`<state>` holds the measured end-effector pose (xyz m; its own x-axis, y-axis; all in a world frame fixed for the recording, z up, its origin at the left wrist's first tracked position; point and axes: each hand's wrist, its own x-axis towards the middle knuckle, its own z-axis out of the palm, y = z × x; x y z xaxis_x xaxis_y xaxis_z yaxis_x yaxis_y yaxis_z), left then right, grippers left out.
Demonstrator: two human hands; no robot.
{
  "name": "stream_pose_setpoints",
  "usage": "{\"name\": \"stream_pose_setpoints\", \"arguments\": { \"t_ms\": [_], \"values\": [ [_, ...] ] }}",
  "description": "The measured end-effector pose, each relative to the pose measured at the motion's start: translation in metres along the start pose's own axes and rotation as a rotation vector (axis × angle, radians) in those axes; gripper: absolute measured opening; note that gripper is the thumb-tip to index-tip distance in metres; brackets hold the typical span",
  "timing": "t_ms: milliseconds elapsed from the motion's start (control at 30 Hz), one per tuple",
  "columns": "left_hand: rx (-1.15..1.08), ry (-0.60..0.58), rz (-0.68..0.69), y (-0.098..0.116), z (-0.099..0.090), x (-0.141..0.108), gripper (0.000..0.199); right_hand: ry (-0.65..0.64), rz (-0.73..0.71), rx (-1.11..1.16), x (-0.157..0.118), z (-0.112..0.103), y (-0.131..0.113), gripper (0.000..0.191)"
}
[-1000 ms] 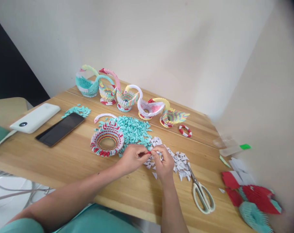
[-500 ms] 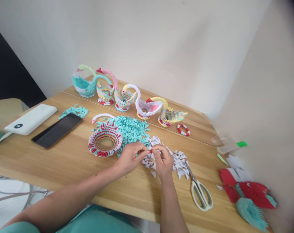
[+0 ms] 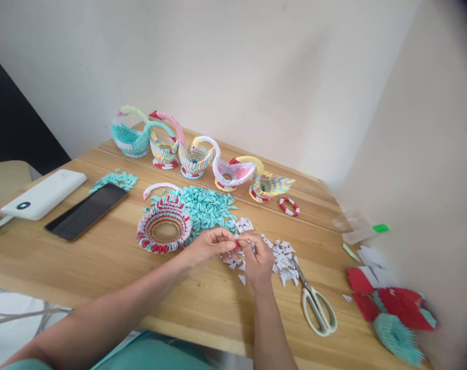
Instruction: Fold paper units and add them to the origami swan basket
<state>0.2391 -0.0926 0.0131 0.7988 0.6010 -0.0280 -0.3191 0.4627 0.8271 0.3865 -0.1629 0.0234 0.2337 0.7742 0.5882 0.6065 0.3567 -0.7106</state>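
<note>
Head view, just below the centre of the frame: a small red paper piece (image 3: pixel 237 246), pinched between the fingertips of the left hand (image 3: pixel 205 248) and the right hand (image 3: pixel 259 259). Fingers nearly closed on both sides, thumbs pressed toward forefingers; the piece's exact shape too small and covered to tell. By judgement, in the middle of shaping or creasing this one piece, apart from everything else. Next move calls for a light, steady pinch, with edges lined up before any firm press, and for care not to crush so small a piece. Beneath and just beyond, loose white triangles (image 3: pixel 284 259); farther up and left, a heap of turquoise pieces (image 3: pixel 208 205). Left of the hands, a round striped paper bowl (image 3: pixel 144 231), with a curved white neck (image 3: pixel 162 185) just behind. Lower right, scissors (image 3: pixel 307 287), lying flat on the wooden tabletop (image 3: pixel 113 272). Across the upper middle, a row of paper swans (image 3: pixel 191 163), then a red-and-white ring (image 3: pixel 291 213) at the right end. At left, a dark phone (image 3: pixel 86 210) beside a white power bank (image 3: pixel 44 194).
</note>
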Motion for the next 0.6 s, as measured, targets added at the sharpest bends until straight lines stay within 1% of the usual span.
{"name": "stream_pose_setpoints", "arguments": {
  "t_ms": [167, 300, 400, 533, 600],
  "values": [
    [-0.04, 0.073, 0.034, -0.0007, -0.001, 0.0016, 0.036, 0.037, -0.112, -0.131, 0.0006, -0.0035, 0.0034, 0.028],
    [-0.048, 0.121, 0.041, -0.0018, -0.0023, 0.0029, 0.038, 0.014, -0.239, -0.207, 0.004, -0.0024, 0.0032, 0.035],
    [-0.07, 0.159, 0.07, -0.0024, -0.003, 0.0039, 0.035, 0.018, -0.293, -0.219, 0.0058, 0.0002, 0.0017, 0.034],
    [-0.101, 0.209, 0.098, -0.0023, -0.0043, 0.006, 0.039, 0.034, -0.287, -0.195, 0.0048, 0.0013, -0.0007, 0.027],
    [-0.048, 0.235, 0.106, -0.0017, -0.0056, 0.0069, 0.039, 0.019, -0.29, -0.199, 0.0038, 0.0006, -0.001, 0.027]
  ]
}}
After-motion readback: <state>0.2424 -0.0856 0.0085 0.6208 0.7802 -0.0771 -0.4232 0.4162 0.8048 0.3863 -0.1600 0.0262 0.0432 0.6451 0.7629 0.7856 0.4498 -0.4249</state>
